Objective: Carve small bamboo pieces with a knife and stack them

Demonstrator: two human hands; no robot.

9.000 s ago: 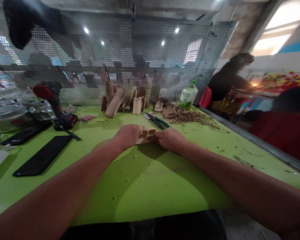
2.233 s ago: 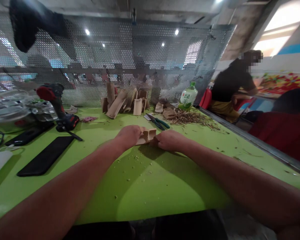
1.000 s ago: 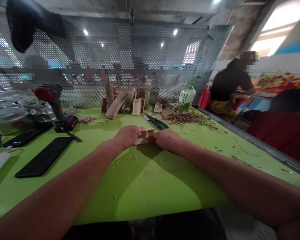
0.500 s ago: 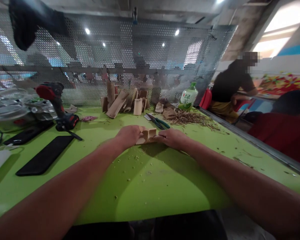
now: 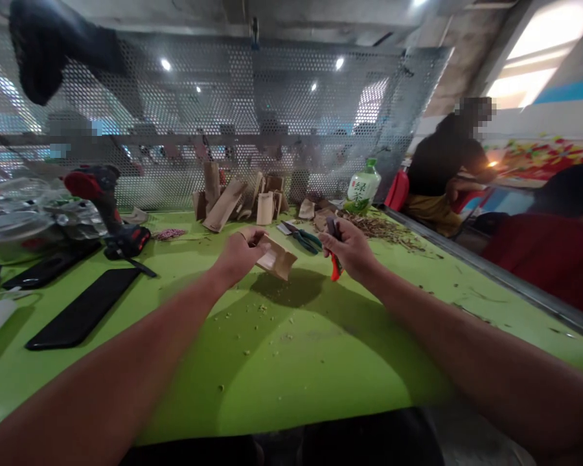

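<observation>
My left hand point(image 5: 245, 254) grips a curved tan piece of bamboo point(image 5: 278, 260) by its left end, holding it tilted just above the green table. My right hand point(image 5: 350, 247) is wrapped around a small hand tool point(image 5: 337, 268) with an orange-red part below the fist and a dark part above. Fingers cover most of that tool, so its kind is unclear. A gap separates the tool from the bamboo. Dark-green-handled pliers point(image 5: 307, 241) lie between and beyond my hands. Small pale crumbs point(image 5: 262, 309) dot the table in front of the bamboo.
More bamboo pieces point(image 5: 227, 206) stand against the perforated metal screen point(image 5: 282, 97). A green tea bottle point(image 5: 363, 188) and brown scraps point(image 5: 386, 231) are at the back right. On the left are a red-black drill point(image 5: 100, 200) and a black flat case point(image 5: 85, 309). A person point(image 5: 444, 162) sits beyond the right edge.
Both hands were on the bamboo low over the table. My right hand has let go, moved right and now holds the orange-red tool. The left hand has lifted and tilted the bamboo.
</observation>
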